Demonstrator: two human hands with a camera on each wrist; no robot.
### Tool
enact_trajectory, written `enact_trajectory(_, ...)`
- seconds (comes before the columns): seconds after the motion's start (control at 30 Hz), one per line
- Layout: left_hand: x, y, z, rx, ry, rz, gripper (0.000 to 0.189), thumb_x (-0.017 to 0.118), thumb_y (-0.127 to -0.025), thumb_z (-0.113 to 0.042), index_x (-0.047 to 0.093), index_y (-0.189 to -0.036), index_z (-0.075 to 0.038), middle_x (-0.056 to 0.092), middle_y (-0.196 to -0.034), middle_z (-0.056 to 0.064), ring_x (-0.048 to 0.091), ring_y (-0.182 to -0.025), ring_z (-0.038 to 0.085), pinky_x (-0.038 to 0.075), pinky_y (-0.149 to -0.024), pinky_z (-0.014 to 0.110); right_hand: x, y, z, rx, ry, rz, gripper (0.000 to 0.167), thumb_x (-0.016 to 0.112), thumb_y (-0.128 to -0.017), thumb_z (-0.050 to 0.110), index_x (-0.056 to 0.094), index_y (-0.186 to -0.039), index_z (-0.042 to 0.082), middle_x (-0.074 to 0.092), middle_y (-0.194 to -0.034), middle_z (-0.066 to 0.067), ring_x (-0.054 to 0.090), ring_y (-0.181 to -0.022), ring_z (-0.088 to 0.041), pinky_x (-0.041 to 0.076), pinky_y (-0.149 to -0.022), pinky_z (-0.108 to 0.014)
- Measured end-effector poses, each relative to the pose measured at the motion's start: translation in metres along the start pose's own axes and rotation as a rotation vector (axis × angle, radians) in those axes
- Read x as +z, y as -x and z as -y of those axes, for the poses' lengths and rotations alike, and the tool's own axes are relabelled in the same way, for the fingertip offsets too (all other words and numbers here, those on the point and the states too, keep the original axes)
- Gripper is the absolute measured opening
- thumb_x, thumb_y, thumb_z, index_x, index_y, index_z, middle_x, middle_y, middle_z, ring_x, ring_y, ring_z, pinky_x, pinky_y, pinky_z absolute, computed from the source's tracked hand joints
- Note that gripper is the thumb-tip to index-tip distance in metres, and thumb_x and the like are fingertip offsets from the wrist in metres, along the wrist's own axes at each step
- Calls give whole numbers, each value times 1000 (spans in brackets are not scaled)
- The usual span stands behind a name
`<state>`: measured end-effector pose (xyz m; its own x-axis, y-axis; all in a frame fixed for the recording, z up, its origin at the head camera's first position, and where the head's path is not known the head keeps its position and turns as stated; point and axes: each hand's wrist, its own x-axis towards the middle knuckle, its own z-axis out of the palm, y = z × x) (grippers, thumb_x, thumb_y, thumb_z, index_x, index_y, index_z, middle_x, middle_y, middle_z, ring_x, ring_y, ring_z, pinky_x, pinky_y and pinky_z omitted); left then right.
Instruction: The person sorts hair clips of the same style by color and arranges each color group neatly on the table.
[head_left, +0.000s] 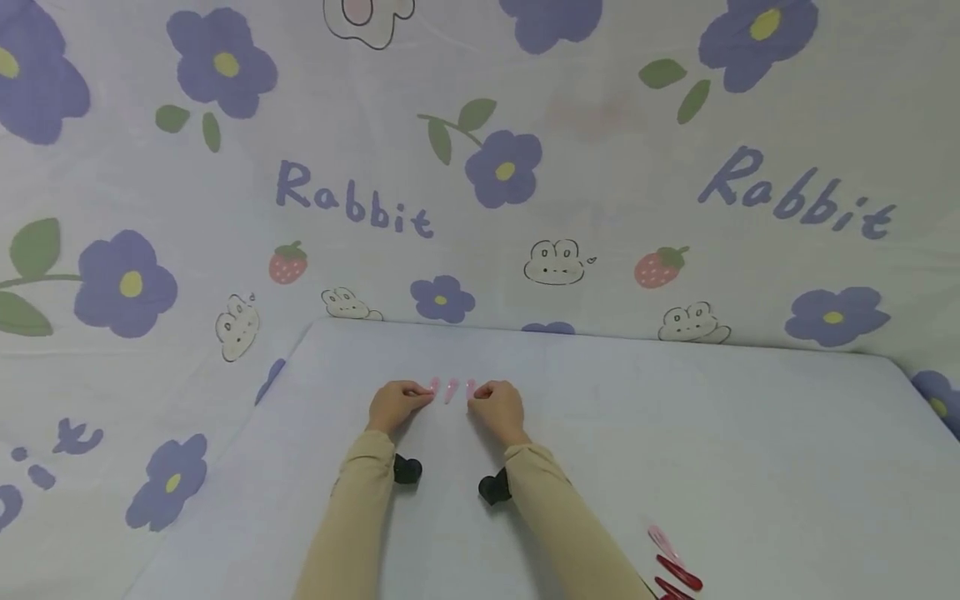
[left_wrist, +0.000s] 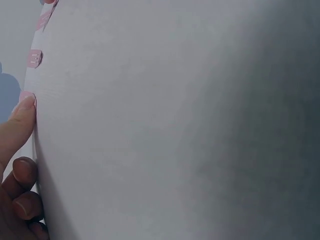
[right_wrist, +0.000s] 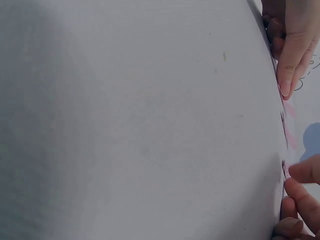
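Three pink snap hair clips stand in a short row near the table's far edge. My left hand (head_left: 396, 405) pinches the left clip (head_left: 434, 384) at its near end; the left wrist view shows the fingertip right on this clip (left_wrist: 27, 95). Between the hands lies the middle clip (head_left: 451, 390), untouched and slightly slanted. With thumb and forefinger, my right hand (head_left: 498, 410) pinches the right clip (head_left: 470, 387). In the right wrist view its fingertips (right_wrist: 296, 186) partly cover that clip.
At the near right of the white table (head_left: 750, 442) lies another pink hair clip (head_left: 664, 543), beside several dark red hair clips (head_left: 679, 573) cut off by the frame's bottom. A flower-patterned cloth (head_left: 600, 167) hangs behind the table. Black wrist cameras (head_left: 408, 470) sit under both forearms.
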<state>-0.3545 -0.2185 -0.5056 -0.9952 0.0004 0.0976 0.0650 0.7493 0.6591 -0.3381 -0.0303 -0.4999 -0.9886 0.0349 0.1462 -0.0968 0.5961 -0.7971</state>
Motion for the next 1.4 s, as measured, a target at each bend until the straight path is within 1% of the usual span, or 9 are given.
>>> enact_trajectory(0.1,0,5,0,-5,-1,6,16,72,-76,-23,71,-81,-8,60,-69,-1,48,-63,15,37,-62,31,4,0,-7,-11,-60,14,6,61,-71,3,66,-73,1,60,-69,-6,55,-67,-23,43,-64,-35)
enact_trajectory(0.3,2,9,-2,-15,-18,29,16,71,-76,-24,72,-83,-9,58,-68,-2,46,-62,14,36,-60,29,45,-26,-70,-71,-107,3,14,54,-72,6,68,-72,8,59,-68,-3,52,-63,-20,41,-57,-32)
enact_trajectory(0.33,2,9,-3,-13,-19,24,16,71,-76,-24,72,-83,-10,58,-68,-2,46,-62,14,36,-60,30,55,-32,-85,-99,-108,-15,13,55,-73,8,68,-72,9,59,-67,-3,51,-61,-19,40,-55,-30)
enact_trajectory(0.5,4,9,-3,-11,-12,25,16,71,-76,-24,71,-83,-10,58,-68,-2,46,-62,15,36,-60,30,66,-37,-121,-60,-172,21,23,60,-79,31,69,-75,10,59,-66,1,50,-57,-12,37,-49,-26)
enact_trajectory(0.73,2,11,-1,0,-40,6,15,72,-76,-25,72,-82,-12,61,-70,-1,47,-63,15,37,-59,31,-25,20,-11,405,-354,262,21,62,-79,20,65,-86,1,58,-76,-6,48,-56,-14,39,-52,-27)
enact_trajectory(0.8,2,11,-3,-7,-52,13,14,71,-76,-25,71,-82,-12,58,-68,-3,46,-62,15,36,-58,31,-37,27,0,430,-380,319,22,62,-81,19,65,-89,-1,58,-75,-5,46,-54,-11,36,-49,-23)
enact_trajectory(1.0,7,9,-13,-5,-70,34,9,70,-77,-22,68,-78,-13,56,-66,-2,46,-64,17,37,-57,32,-61,35,-5,362,-383,510,30,60,-85,22,64,-107,1,62,-93,-5,50,-59,-12,33,-52,-23)
enact_trajectory(1.23,7,1,-5,4,-29,40,13,71,-77,-23,69,-80,-11,60,-71,-1,49,-65,16,38,-61,32,-100,47,5,151,-349,594,36,57,-87,30,63,-110,3,61,-102,-9,50,-68,-15,36,-60,-27)
enact_trajectory(1.4,3,0,-1,20,-11,67,15,70,-77,-22,69,-81,-8,59,-70,-2,48,-64,14,38,-62,30,-127,55,5,-8,-303,633,33,56,-88,29,63,-110,6,60,-91,-7,46,-68,-17,35,-60,-30)
